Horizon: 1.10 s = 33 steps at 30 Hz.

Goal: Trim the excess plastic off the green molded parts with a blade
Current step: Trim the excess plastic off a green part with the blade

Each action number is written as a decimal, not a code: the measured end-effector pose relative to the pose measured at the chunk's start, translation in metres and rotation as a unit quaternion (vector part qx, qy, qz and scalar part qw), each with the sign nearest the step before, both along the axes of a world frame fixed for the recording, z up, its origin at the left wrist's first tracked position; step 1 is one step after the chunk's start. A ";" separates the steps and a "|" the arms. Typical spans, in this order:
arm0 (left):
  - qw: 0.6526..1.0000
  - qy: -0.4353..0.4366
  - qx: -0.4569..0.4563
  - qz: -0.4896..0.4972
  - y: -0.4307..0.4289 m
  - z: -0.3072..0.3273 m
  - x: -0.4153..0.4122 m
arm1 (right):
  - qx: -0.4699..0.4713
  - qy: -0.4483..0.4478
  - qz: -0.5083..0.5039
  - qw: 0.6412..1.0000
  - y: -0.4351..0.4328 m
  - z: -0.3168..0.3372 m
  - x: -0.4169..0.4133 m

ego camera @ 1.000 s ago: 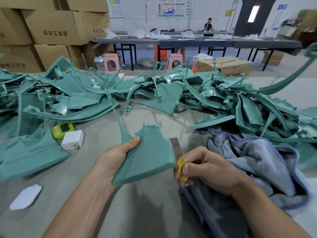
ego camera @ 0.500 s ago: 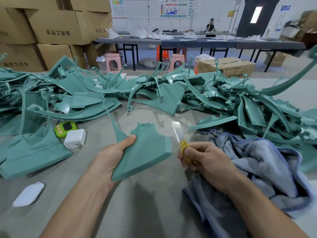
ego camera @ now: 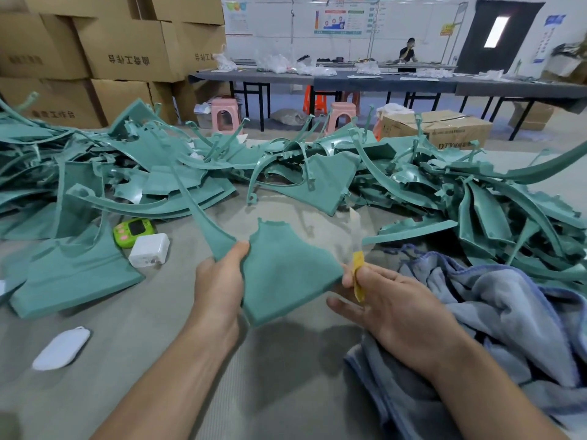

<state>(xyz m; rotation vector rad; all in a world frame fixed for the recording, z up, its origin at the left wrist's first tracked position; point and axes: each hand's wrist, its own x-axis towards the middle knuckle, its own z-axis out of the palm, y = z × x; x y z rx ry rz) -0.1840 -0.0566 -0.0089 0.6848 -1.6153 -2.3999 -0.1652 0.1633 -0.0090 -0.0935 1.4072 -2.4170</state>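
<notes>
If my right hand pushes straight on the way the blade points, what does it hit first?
Probably the pile of green parts beyond the blurred blade in the right hand; depth is unclear. The held part lies left of that line.

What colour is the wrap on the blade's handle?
Yellow; the wrap shows in the head view, in the right hand.
</notes>
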 end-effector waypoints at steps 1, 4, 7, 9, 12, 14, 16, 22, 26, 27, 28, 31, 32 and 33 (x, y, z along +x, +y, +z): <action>1.000 0.010 -0.017 0.003 0.001 0.001 0.001 | -0.007 -0.015 -0.021 1.000 -0.002 0.000 0.001; 0.996 0.033 -0.079 -0.013 -0.002 0.003 0.002 | -0.014 -0.034 -0.095 0.995 -0.005 0.003 -0.002; 0.993 0.027 -0.067 -0.094 -0.006 0.004 0.003 | -0.070 -0.069 -0.095 0.991 0.001 0.005 -0.004; 0.994 0.021 -0.042 -0.102 -0.006 0.004 0.002 | -0.130 -0.081 -0.049 0.987 0.008 0.006 -0.004; 0.999 0.023 -0.030 -0.036 -0.007 0.002 -0.002 | -0.045 -0.019 -0.091 0.995 0.007 0.006 0.000; 0.999 0.019 0.025 -0.011 -0.005 0.001 -0.005 | 0.136 0.067 -0.187 0.971 0.000 0.005 0.007; 0.996 0.002 0.083 -0.019 -0.004 0.001 -0.008 | 0.263 0.193 -0.182 0.927 -0.012 0.006 0.017; 0.986 -0.043 0.152 -0.054 0.002 0.000 -0.012 | 0.411 0.281 -0.091 0.863 -0.044 -0.004 0.035; 0.971 -0.027 0.222 -0.087 -0.002 0.002 -0.012 | 0.508 0.182 -0.233 0.809 -0.030 -0.008 0.015; 0.972 -0.021 0.219 -0.081 -0.004 0.004 -0.012 | 0.472 0.161 -0.251 0.829 -0.025 -0.008 0.010; 0.974 -0.018 0.212 -0.074 -0.004 0.005 -0.012 | 0.428 0.162 -0.251 0.853 -0.024 -0.008 0.009; 0.977 -0.029 0.197 -0.074 -0.002 0.005 -0.011 | 0.392 0.262 -0.151 0.869 -0.037 -0.005 0.022; 0.976 -0.036 0.198 -0.087 0.000 0.006 -0.009 | 0.420 0.283 -0.121 0.854 -0.041 -0.005 0.026; 0.972 -0.038 0.205 -0.108 0.001 0.006 -0.007 | 0.443 0.287 -0.122 0.841 -0.043 -0.007 0.027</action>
